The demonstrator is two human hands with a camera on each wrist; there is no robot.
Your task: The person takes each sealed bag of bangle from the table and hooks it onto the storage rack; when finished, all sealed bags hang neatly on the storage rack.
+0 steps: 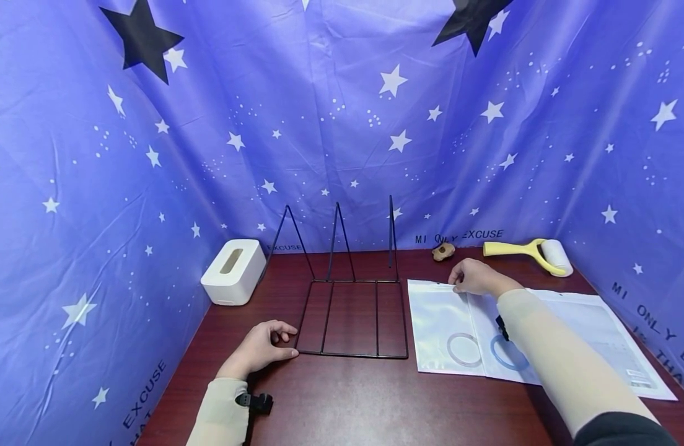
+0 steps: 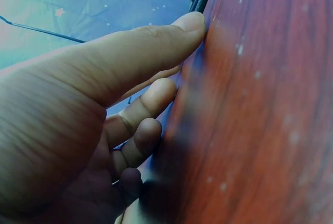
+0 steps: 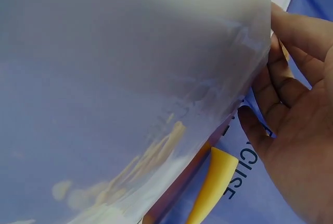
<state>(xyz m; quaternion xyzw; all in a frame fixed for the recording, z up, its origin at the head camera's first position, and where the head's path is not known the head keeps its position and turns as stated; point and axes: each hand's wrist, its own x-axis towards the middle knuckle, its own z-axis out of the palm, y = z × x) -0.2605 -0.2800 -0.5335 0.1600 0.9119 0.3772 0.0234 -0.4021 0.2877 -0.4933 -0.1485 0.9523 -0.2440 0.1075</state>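
Black wire forms our rack [image 1: 377, 319], its base on the table [image 1: 347, 402] just beside the bags [image 1: 438, 319]. Our left hand [image 1: 259, 347], fingers half curled, touches its front-left corner, perhaps to steady it; whether thumb and fingers pinch, we cannot tell. Our right hand [image 1: 478, 277] pinches the bags' top edge, probably because that rim lifts most easily. Beyond lies the roller [image 1: 520, 249]; we have most room along the table's front.

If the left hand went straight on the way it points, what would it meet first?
The black wire rack, most likely: its near-left corner is right at the left hand, seemingly touching.
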